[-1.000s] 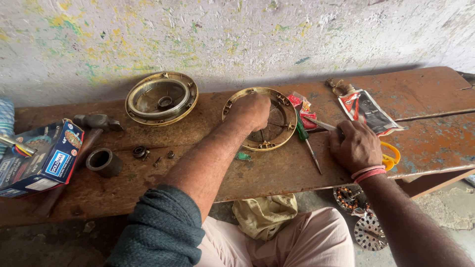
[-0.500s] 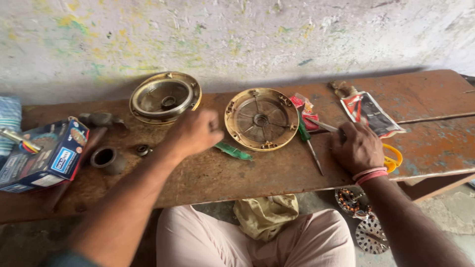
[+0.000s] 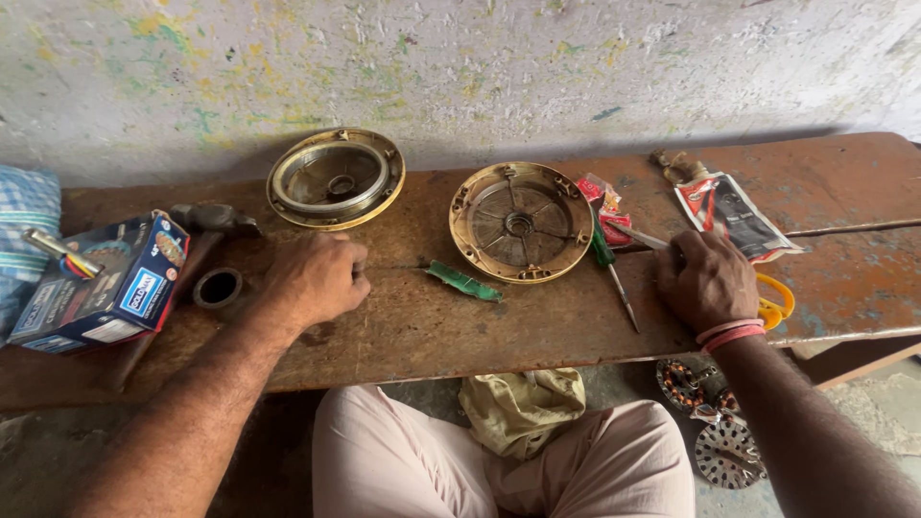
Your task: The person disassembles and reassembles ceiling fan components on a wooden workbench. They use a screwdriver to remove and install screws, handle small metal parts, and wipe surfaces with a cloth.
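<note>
Brass-coloured round ribbed metal cover [image 3: 521, 222] lies between both hands, its right rim nearer the right hand [image 3: 708, 281], whose fingers pinch a thin metal tool [image 3: 641, 237]; left hand [image 3: 315, 278] rests curled, empty.

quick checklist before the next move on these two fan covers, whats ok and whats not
1. Left hand free of tools: cannot tell, fist closed on the bench.
2. Right hand on a tool: ok, it rests on a thin metal tool.
3. Ribbed cover flat and unobstructed: ok.
4. Deep cover within reach: ok, just beyond the left hand.
5. Screwdriver accessible: ok, beside the ribbed cover.
6. Small ring clear of the edge: ok.
</note>
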